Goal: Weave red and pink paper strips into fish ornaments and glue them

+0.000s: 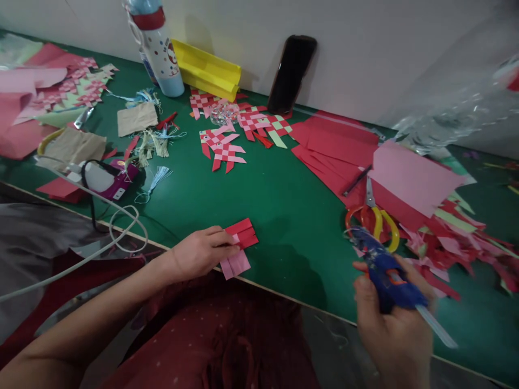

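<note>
Green surface (pixel 267 194) is crowded along its back and both ends, with a red-and-pink folded paper strip piece (pixel 243 233) placed at its front edge. Beyond that piece, woven paper fish (pixel 225 148) are scattered near a smartphone (pixel 292 74) leaned against the wall (pixel 348 54), a folded yellow card (pixel 208 70) and a drink flask (pixel 162 59). To the left, tassels (pixel 159 177), a beige square (pixel 137 119), a purple power block (pixel 121 175) and a looped white cable (pixel 133 219) are spread before pink and red sheets. To the right, red paper sheets (pixel 336 140) are overlapped by a pink sheet (pixel 413 178), with a dark pen (pixel 357 181) laid on the red; cut paper scraps (pixel 446 243) are heaped nearby, below a clear plastic bottle (pixel 450 121). The scissors (pixel 370 193), with red and yellow handles, are partly covered in view by the nozzle end of a blue hot glue gun (pixel 381 265). A cartoon figure and small lettering are printed on the flask, but the lettering cannot be read. The left hand (pixel 205 251) is laid low over the paper piece, palm downward, its fingers closed on it. The right hand (pixel 399 324) is raised at the front, its fingers wrapped around the glue gun, from whose rear a glue stick (pixel 438 327) is seen protruding.
</note>
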